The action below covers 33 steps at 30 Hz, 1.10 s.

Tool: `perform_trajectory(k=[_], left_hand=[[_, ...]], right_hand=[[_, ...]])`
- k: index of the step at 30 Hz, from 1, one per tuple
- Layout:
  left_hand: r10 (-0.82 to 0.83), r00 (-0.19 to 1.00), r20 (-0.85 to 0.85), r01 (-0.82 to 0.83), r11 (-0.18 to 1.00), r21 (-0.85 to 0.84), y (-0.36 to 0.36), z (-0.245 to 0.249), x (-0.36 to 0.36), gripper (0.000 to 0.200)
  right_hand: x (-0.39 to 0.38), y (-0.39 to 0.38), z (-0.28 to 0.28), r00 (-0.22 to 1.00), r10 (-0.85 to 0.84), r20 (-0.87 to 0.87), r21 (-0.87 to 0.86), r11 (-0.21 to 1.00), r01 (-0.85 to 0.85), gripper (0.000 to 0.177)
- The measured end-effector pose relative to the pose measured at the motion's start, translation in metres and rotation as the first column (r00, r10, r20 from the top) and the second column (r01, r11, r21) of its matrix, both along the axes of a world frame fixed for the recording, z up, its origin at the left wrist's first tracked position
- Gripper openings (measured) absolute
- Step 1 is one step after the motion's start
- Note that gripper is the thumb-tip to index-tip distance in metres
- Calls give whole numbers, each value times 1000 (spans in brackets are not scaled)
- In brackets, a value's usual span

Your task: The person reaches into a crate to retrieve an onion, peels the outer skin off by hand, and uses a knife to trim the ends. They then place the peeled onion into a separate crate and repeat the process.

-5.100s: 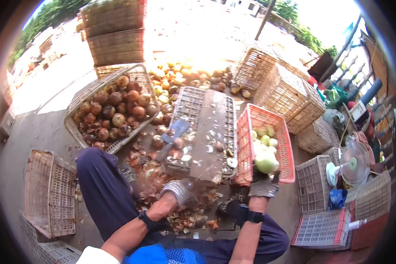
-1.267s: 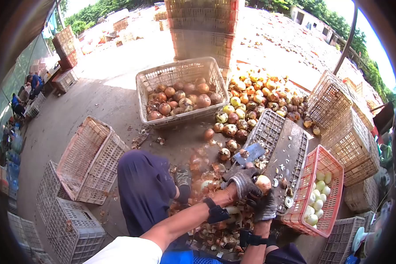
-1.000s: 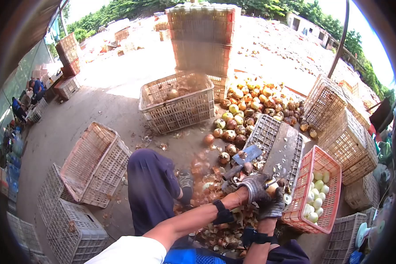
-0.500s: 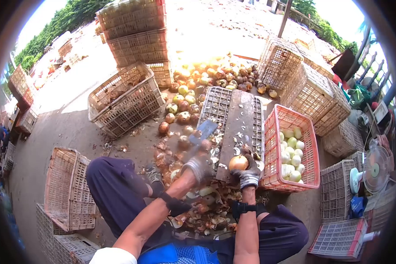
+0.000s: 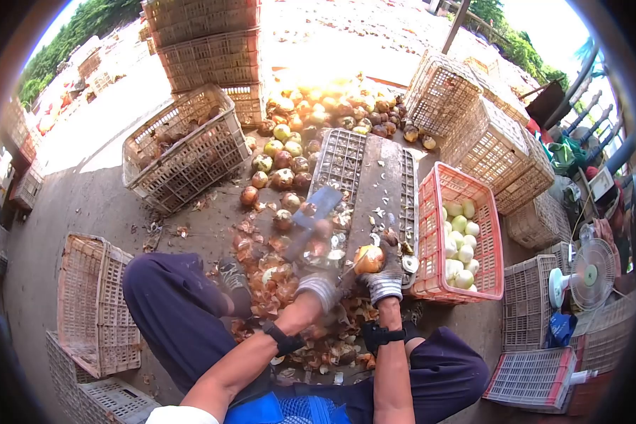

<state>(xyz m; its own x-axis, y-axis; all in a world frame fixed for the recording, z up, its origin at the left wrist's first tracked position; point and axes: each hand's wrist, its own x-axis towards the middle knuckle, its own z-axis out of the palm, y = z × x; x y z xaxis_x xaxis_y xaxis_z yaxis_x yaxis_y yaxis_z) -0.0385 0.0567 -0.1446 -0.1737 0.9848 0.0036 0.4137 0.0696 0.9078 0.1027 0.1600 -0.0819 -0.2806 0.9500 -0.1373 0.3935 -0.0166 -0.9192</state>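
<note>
My right hand [image 5: 385,284], in a grey glove, grips a brown-skinned onion [image 5: 369,259] at the near end of a dark board [image 5: 374,180] that lies on an upturned grey crate [image 5: 340,164]. My left hand [image 5: 316,288], also gloved, is closed on the handle of a cleaver [image 5: 316,208]. The blurred blade points away from me, over the crate's left edge. Both hands are close together, the left just beside the onion. Onion skins [image 5: 272,272] cover the ground under my hands.
A red crate [image 5: 431,212] of peeled pale onions stands right of the board. Unpeeled onions [image 5: 311,113] are heaped beyond it. A tilted grey basket [image 5: 184,152] sits at the left, with stacked and empty crates around. A small fan [image 5: 583,265] is at the right.
The onion moved from both hands at the heap side to my right hand on the board's near end. My left hand took the cleaver. The view swung to the right.
</note>
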Motion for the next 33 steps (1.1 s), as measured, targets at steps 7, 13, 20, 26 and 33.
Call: perform_trajectory(k=[7, 13, 20, 26, 33], left_hand=[[-230, 959, -164, 218, 972, -89, 14, -92, 1, 34], [-241, 948, -208, 237, 970, -44, 20, -49, 7, 32], [-221, 939, -263, 236, 971, 26, 3, 18, 1, 39], [-256, 949, -187, 248, 967, -62, 18, 1, -1, 38], [-403, 866, -296, 337, 907, -251, 36, -9, 6, 39]], right_hand=[[-1, 1, -10, 995, -90, 51, 146, 986, 81, 86], [11, -1, -26, 981, -106, 162, 286, 957, 56, 78], [11, -2, -28, 972, -100, 211, 330, 944, 26, 77], [12, 1, -28, 967, -94, 238, 342, 940, 7, 76], [15, 1, -25, 963, -79, 260, 350, 936, -18, 74]])
